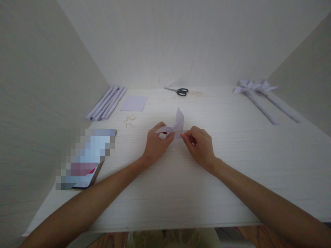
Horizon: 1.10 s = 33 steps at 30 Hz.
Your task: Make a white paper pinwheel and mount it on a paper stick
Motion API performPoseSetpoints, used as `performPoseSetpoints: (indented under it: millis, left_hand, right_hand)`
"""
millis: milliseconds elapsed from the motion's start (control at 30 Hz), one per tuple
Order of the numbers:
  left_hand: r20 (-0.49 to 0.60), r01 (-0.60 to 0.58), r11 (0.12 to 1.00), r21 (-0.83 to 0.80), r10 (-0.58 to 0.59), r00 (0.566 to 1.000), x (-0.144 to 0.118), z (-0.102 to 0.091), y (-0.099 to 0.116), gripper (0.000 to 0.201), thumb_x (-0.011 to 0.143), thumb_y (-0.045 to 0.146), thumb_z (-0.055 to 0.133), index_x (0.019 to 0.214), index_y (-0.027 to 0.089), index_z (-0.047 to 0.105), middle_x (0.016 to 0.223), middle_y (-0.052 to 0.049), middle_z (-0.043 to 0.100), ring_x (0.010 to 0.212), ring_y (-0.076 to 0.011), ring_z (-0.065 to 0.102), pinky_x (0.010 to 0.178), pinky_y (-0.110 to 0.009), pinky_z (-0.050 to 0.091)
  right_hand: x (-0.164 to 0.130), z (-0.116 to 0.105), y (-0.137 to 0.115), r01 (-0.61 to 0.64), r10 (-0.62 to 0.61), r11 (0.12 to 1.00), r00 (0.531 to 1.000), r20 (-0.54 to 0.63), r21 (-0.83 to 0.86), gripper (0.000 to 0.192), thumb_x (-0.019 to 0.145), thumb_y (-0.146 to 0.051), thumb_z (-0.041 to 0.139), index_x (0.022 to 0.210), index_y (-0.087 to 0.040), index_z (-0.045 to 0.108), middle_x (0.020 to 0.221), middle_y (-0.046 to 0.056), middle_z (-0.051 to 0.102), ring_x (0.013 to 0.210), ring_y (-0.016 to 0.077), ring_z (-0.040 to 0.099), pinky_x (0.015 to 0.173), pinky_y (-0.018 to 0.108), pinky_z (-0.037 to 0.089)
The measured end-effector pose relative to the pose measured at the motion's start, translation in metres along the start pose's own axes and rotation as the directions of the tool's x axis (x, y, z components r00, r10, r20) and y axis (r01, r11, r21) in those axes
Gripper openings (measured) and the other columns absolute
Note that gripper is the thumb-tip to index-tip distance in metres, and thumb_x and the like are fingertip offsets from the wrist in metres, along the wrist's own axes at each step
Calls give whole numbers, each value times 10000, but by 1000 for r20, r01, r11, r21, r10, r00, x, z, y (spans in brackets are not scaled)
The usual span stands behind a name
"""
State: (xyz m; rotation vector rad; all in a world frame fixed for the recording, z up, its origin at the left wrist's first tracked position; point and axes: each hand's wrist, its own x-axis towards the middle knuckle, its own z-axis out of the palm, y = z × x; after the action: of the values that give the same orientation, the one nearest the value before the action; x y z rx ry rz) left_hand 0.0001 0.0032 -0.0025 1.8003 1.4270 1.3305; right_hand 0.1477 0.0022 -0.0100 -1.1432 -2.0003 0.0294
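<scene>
Both the left hand point(155, 143) and right hand point(200, 146) pinched a folded paper pinwheel point(176, 125) above the desk point(232, 165). It looked light, thin and easily creased, best held near its centre.

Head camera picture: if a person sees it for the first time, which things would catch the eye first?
First, the two hands at the table's centre: the left hand and right hand together pinch a folded white paper piece. Next, the black-handled scissors at the far edge, the rolled paper tubes at far left, and the finished paper pinwheels at far right.
</scene>
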Motion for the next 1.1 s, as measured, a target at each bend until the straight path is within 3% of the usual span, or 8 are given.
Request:
performPoseSetpoints:
  millis: [467, 667, 900, 1100]
  left_hand:
    - [14, -177, 980, 87, 177, 984, -3, 3, -1, 184, 673, 93, 533, 508, 155, 479, 568, 38, 428, 540, -72, 429, 510, -200, 350]
    - [43, -199, 972, 125, 195, 980, -2, 4, -2, 178, 678, 95, 525, 513, 153, 486, 576, 31, 430, 549, -80, 429, 517, -212, 349]
    - [62, -153, 977, 150, 145, 987, -1, 4, 0, 166, 668, 92, 514, 518, 161, 493, 573, 33, 432, 550, -86, 427, 524, -221, 344]
    - [79, -192, 970, 147, 182, 980, -1, 4, -1, 163, 672, 86, 507, 528, 161, 485, 591, 26, 438, 567, -92, 427, 535, -227, 345]
  right_hand:
    - [0, 2, 0, -45, 49, 998, 996, 77, -45, 193, 794, -224, 459, 612, -168, 493, 547, -8, 472, 497, 114, 396, 525, 248, 283]
    - [-1, 2, 1, -104, 106, 994, 982, 156, -19, 194, 823, -248, 407, 667, -168, 489, 598, 16, 517, 531, 128, 443, 519, 239, 306]
    - [-2, 3, 2, -66, 67, 998, 985, 157, -11, 161, 807, -214, 420, 663, -171, 477, 621, 22, 516, 543, 130, 452, 524, 239, 328]
    - [-1, 1, -1, -45, 52, 998, 986, 158, -48, 174, 815, -223, 410, 664, -173, 483, 622, 26, 521, 551, 134, 458, 524, 241, 325]
